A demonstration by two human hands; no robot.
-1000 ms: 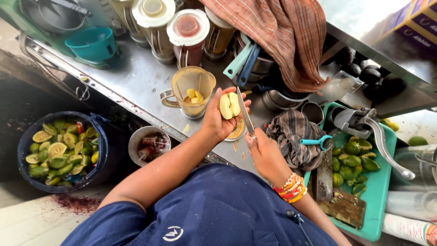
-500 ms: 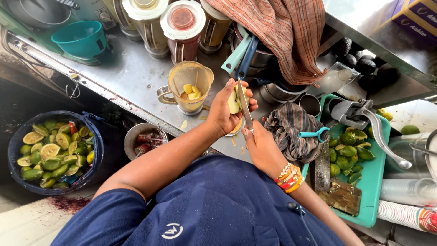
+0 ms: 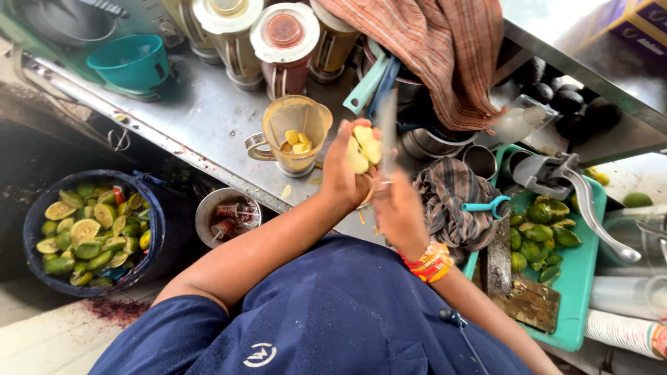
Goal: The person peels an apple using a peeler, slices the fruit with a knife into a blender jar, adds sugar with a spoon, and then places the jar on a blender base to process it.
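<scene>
My left hand [image 3: 344,173] cups a peeled pale-yellow fruit [image 3: 364,147] cut into pieces, held just right of a plastic blender jug [image 3: 295,132] with several yellow chunks inside. My right hand [image 3: 397,208], with orange and red bangles at the wrist, grips a knife [image 3: 388,128] whose blade points up and rests against the fruit. Both hands hover above the steel counter [image 3: 201,118].
A dark bucket of green and yellow fruit peels [image 3: 87,232] stands low on the left, a small steel bowl [image 3: 226,215] beside it. A green tray [image 3: 577,278] with lime halves, a metal press [image 3: 577,187] and a checked cloth [image 3: 451,201] lie right. Blender jars [image 3: 285,42] line the back.
My hands have stayed together over the counter. The blade has shifted from across the fruit to its right side, and the cut pieces now show more openly in my left palm.
</scene>
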